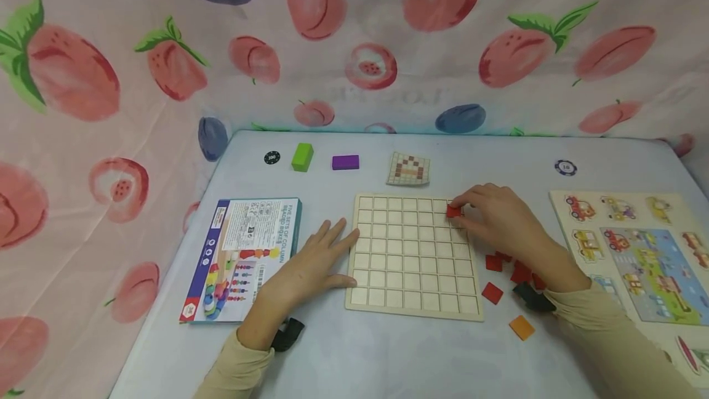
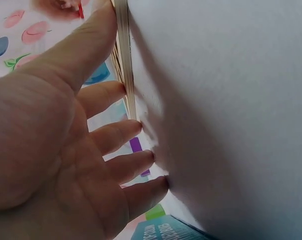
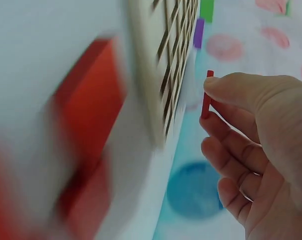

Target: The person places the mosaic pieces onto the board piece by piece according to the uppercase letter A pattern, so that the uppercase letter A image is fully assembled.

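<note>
A wooden grid board [image 1: 411, 245] with blank square cells lies in front of me. My right hand [image 1: 501, 220] pinches a red square tile [image 1: 453, 210] between thumb and fingers at the board's far right corner. In the right wrist view the tile [image 3: 207, 95] is seen edge-on, apart from the board. My left hand [image 1: 310, 266] has its fingers spread, thumb and a fingertip touching the board's left edge. Several loose red tiles [image 1: 492, 293] lie right of the board, some partly hidden under the right forearm. An orange tile [image 1: 522, 327] lies nearer me.
A small pattern card [image 1: 408, 169] lies behind the board. Left of it are a purple block [image 1: 346, 162], a green block [image 1: 302, 157] and a black chip [image 1: 272, 157]. A boxed set [image 1: 238, 257] stands left, a picture puzzle [image 1: 653, 263] right, a white-blue chip [image 1: 565, 167] behind it.
</note>
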Available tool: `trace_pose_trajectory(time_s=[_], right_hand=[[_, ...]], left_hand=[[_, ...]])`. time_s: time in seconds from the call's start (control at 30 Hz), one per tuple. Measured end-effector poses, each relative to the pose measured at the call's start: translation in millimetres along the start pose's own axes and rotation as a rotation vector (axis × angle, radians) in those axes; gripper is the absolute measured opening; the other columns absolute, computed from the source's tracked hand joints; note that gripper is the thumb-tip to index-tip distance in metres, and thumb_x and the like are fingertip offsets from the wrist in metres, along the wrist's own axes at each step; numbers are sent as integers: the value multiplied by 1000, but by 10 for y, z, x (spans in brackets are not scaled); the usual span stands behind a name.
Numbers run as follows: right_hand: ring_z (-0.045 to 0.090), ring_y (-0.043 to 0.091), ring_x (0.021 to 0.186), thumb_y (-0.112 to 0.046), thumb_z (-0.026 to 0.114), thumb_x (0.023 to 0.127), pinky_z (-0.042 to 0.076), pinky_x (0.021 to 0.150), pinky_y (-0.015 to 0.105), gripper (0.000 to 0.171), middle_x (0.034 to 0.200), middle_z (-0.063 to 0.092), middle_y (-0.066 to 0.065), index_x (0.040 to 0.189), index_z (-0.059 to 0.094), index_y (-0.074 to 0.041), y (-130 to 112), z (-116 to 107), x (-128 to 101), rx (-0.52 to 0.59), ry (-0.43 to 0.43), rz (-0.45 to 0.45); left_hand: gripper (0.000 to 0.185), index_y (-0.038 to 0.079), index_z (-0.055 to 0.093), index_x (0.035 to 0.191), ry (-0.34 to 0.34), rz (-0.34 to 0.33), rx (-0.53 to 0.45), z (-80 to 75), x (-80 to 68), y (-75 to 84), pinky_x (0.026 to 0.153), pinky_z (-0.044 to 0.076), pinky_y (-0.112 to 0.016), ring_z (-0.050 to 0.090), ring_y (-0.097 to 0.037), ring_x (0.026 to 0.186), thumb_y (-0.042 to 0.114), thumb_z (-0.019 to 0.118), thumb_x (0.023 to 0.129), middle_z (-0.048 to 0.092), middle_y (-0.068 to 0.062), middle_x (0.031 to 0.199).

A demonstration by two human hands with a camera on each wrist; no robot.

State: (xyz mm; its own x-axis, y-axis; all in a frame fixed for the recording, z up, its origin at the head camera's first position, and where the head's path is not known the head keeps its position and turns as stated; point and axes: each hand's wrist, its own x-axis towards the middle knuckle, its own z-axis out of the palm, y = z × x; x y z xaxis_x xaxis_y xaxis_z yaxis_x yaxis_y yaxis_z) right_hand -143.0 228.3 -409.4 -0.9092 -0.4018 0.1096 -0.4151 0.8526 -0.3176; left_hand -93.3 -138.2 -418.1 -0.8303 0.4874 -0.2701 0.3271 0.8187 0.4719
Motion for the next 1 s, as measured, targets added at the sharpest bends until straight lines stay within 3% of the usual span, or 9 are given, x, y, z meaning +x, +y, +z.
trace_pose_trajectory(time_s=[0.2,0.37,0.57,0.83,1.0], right_hand=[[69,26,99,-21,83,93,56,92,51,22,111,80,6,114,81,-14,-225,188,394,70,-67,-96],[70,26,99,-21,83,94,57,93,50,20,111,80,5,112,82,-15,-260,286,557,46,-87,-114],[72,30,107,-21,81,95,57,100,57,20,119,79,8,114,83,-15,-255,309,588,31,-91,-117],[73,29,109,-21,81,95,59,98,54,22,118,79,7,116,83,-14,-228,307,580,25,-80,-135],[72,30,112,-21,77,97,58,101,55,23,119,79,7,119,82,-15,-152,222,393,13,-68,-88]], left_hand=[[89,18,40,166,2,-5,-26,39,-3,-2,134,21,-64,12,-44,168,41,83,91,20,-15,179],[89,18,41,166,0,2,-24,36,11,22,134,22,-64,12,-44,168,41,83,91,22,-15,179],[88,18,42,165,4,7,-8,15,31,48,133,23,-65,14,-44,167,41,83,91,23,-15,179],[90,17,42,165,12,0,-9,-1,19,21,133,24,-65,15,-45,167,40,85,90,24,-16,178],[91,17,41,165,18,-12,-9,1,6,9,133,24,-64,15,-44,167,40,85,89,24,-15,178]])
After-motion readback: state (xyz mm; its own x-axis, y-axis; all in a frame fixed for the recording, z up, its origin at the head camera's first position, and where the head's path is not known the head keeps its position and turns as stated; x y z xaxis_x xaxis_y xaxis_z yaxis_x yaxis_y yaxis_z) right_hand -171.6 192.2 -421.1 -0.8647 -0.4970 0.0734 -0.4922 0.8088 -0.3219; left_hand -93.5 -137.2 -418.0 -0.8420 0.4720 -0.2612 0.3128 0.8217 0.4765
